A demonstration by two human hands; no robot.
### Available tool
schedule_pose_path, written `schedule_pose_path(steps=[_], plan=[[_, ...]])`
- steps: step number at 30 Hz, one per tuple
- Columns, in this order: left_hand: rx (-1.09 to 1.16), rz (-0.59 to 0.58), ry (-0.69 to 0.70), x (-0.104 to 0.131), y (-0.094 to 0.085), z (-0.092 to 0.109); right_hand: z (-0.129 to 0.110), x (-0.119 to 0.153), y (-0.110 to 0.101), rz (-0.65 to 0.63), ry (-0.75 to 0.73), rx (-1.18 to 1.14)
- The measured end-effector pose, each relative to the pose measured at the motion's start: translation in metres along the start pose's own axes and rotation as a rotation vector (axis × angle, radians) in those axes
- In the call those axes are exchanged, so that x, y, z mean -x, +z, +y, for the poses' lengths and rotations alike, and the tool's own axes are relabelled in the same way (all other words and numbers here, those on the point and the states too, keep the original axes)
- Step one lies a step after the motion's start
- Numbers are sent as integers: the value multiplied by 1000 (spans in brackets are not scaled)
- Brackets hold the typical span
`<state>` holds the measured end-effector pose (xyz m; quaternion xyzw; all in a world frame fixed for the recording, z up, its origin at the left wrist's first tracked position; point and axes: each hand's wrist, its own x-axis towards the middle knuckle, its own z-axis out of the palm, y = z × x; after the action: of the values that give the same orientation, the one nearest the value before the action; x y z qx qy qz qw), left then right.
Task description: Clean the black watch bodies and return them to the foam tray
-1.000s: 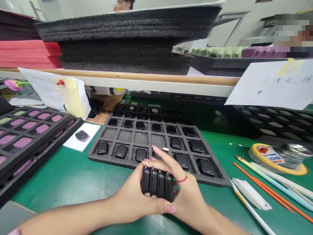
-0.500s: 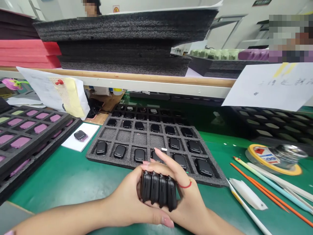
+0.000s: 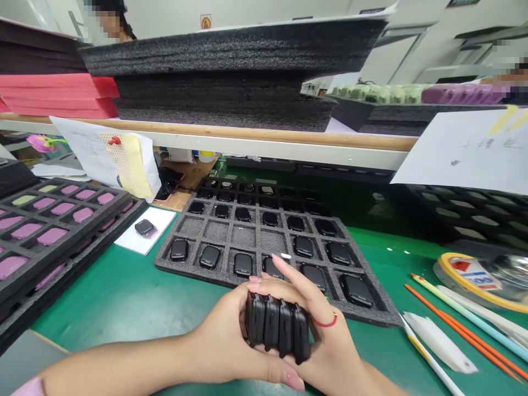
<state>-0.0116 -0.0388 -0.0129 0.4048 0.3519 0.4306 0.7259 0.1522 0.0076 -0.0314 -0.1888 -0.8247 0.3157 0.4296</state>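
Several black watch-like cases [image 3: 277, 328] stand side by side in a row between my two hands, low in the middle of the view. My left hand [image 3: 231, 335] wraps round their left end, its thumb beneath them. From the right, my right hand [image 3: 325, 330] holds the same row, with a red string at the base of one finger. Behind the hands lies a grey foam tray [image 3: 206, 230] with similar black cases in many compartments; several compartments of its second row from the front hold none. My fingers partly cover the tray's front row.
Foam trays with purple pieces [image 3: 53, 236] stand at the left, beside a black case on white paper [image 3: 145, 226]. Tape [image 3: 474, 278], orange sticks [image 3: 462, 330] and a white tube [image 3: 440, 341] lie right. A shelf edge [image 3: 247, 140] crosses above; a person is beyond.
The whole view has shifted, so the tray, hands and shelf appear slightly farther right. My hands keep the same hold on the row of black cases.
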Motion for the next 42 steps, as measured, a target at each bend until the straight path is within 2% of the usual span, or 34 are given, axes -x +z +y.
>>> schedule_pose_path(steps=[6, 10, 13, 15, 19, 21, 25, 30, 33, 35, 39, 42], plan=[[24, -18, 6, 1, 0, -3, 3, 2, 0, -14, -27, -1], [23, -50, 80, 0, -3, -4, 4, 2, 0, -21, -64, 18], [69, 36, -5, -2, -8, -4, 4, 0, 0, -37, -87, 71], [63, 50, -46, -3, -10, -3, 3, -1, 0, -46, -87, 90], [-40, -102, 69, -4, -9, 3, 1, -1, -2, -69, -43, 63], [-69, -142, 65, -4, -7, 5, 0, -2, -2, -83, -42, 64], [-112, -101, 44, -5, -4, 7, 0, -1, 2, -108, -62, 82], [-230, -6, 108, -1, -2, 7, -3, 3, 2, -139, -104, 123], [-290, 97, 101, 2, -4, 5, -9, 2, -3, -111, -36, 92], [-339, 133, 162, 4, -7, 3, -12, 0, -5, -94, 73, 22], [-474, 53, 362, 5, -15, 1, -11, -4, -3, -82, 207, -78], [-545, 4, 384, 5, -17, 2, -9, -6, 0, -46, 191, -99]])
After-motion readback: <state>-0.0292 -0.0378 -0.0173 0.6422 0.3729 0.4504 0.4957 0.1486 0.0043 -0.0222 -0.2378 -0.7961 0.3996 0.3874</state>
